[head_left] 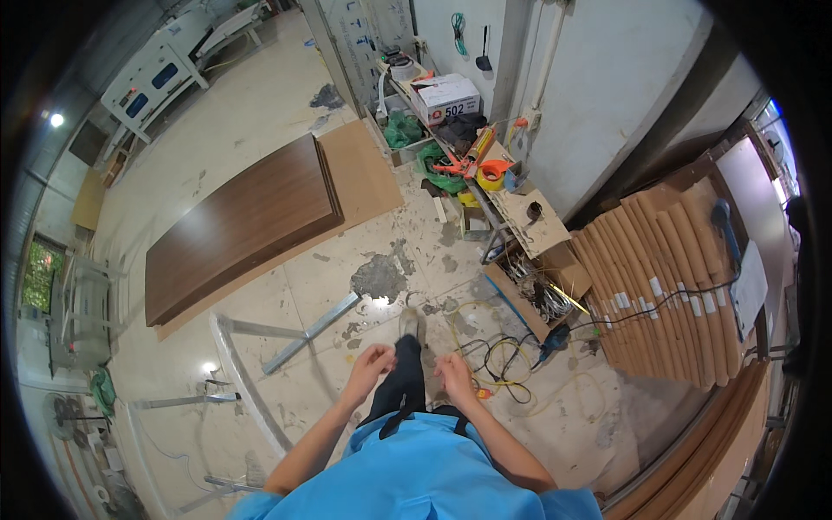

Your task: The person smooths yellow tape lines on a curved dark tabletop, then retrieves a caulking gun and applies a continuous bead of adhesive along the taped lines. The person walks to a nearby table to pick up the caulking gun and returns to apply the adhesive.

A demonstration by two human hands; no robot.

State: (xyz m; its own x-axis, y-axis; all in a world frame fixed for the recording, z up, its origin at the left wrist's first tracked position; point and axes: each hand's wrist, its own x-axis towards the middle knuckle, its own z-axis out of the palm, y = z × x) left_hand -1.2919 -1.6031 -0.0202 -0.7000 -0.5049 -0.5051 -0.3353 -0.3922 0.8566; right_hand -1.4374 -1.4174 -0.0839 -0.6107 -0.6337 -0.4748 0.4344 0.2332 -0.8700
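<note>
My left hand [373,364] hangs in front of my body with its fingers loosely curled, and I see nothing in it. A little to the right, my right hand [454,376] is likewise curled in, with nothing showing in its fingers. Between the two, my dark trouser leg and shoe [409,324] reach forward on the tiled floor. Neither hand touches an object. Nearest to the left hand is a metal bar [310,334] of a frame on the floor. Yellow and black cables [510,355] lie tangled beyond the right hand.
Brown wooden panels [243,230] lie stacked on cardboard [368,173] ahead left. A cluttered bench [529,217] stands along the wall, with an open box of metal pieces [542,290] beside it. Stacked brown rolls [663,295] are at right. A white machine [156,78] stands far left.
</note>
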